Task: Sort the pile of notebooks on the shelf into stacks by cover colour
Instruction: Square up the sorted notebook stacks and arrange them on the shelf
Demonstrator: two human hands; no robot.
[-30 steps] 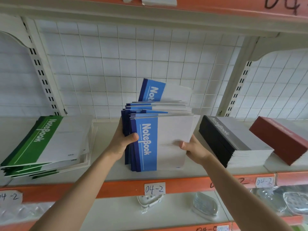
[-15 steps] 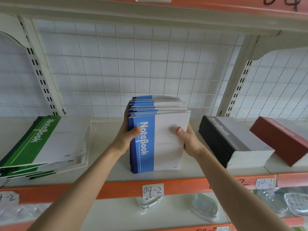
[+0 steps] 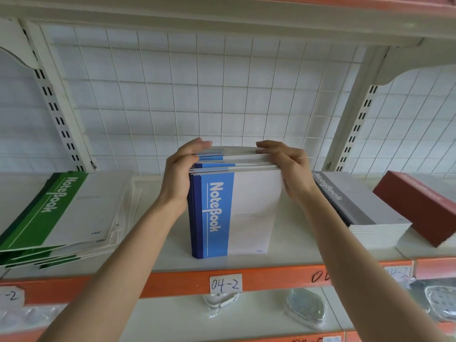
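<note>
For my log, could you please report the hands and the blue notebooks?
Left hand, right hand: both grip blue notebooks at top. Stack stands on edge on shelf. Green stack, black stack apart.

A shop or stockroom: a metal shelf (image 3: 158, 243) with an orange front edge (image 3: 177, 282), a handwritten label (image 3: 225, 283) (04-2) stuck on it, slotted uprights (image 3: 56, 114), a wire grid back (image 3: 197, 95), stacked identical notebooks (image 3: 232, 213)

Two bare arms, seen from roughly the elbow down. Uncovered left hand (image 3: 179, 174) and right hand (image 3: 292, 169), with slim fingers (image 3: 269, 145). Long, smooth, slender left forearm (image 3: 128, 255) and right forearm (image 3: 350, 255), narrowing to thin wrists. Upper arms, shoulders and any clothing out of frame, so impossible to describe.
</note>
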